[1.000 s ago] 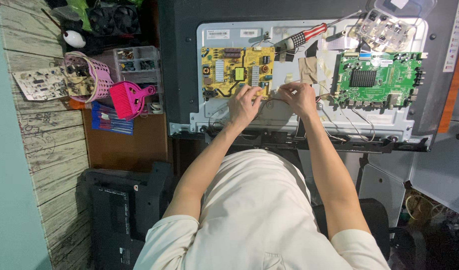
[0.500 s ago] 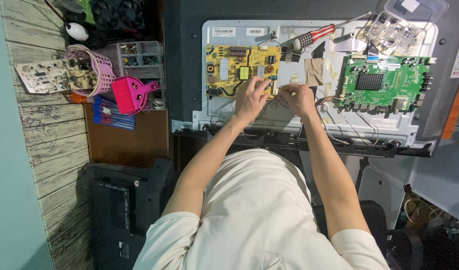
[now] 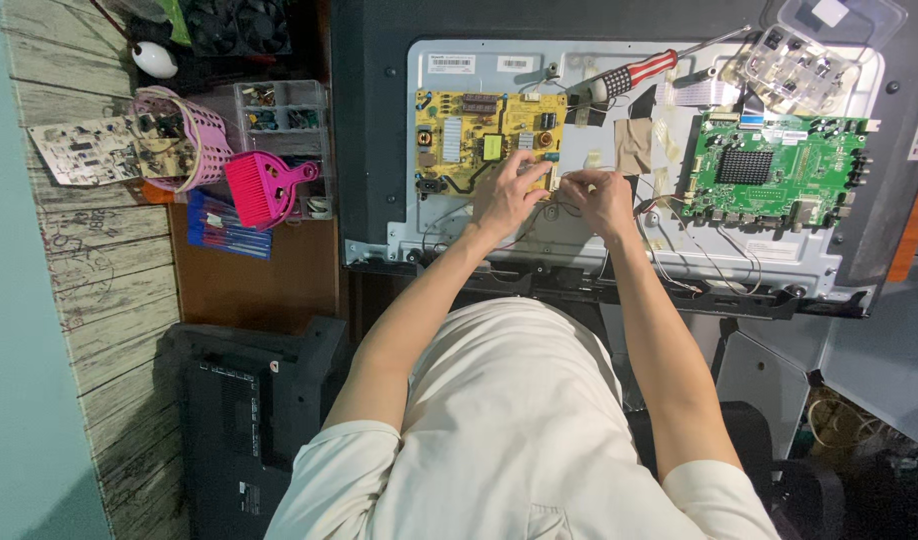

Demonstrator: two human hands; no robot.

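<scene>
Person leans over an opened flat-panel TV back [image 3: 619,250], metal chassis exposed. Left hand [image 3: 504,195] rests on the lower right corner of the yellow power board [image 3: 484,140], fingers curled down on the board edge; looks like a pinch on smth small there, but can't tell what, if anything, is gripped. Right hand [image 3: 597,195] sits just beside it, w/ fingertips bent together near the board's right edge, touching thin wires [image 3: 669,240] that run off twd the green main board [image 3: 774,170]; whether it's actually clamping a wire or connector is hidden by the fingers. Both hands nearly touch each other, btwn the two boards. Yellow board is mounted left-centre on the chassis, green one well apart to the right. A screwdriver [image 3: 634,75] w/ red-white handle lies on the chassis above the hands, a clear plastic tray [image 3: 814,50] at top right corner. Off the TV, to the left: pink basket [image 3: 179,135], pink brush [image 3: 264,185], small parts organizer [image 3: 279,125], loose pale circuit board [image 3: 79,150] on the wood planks.
</scene>
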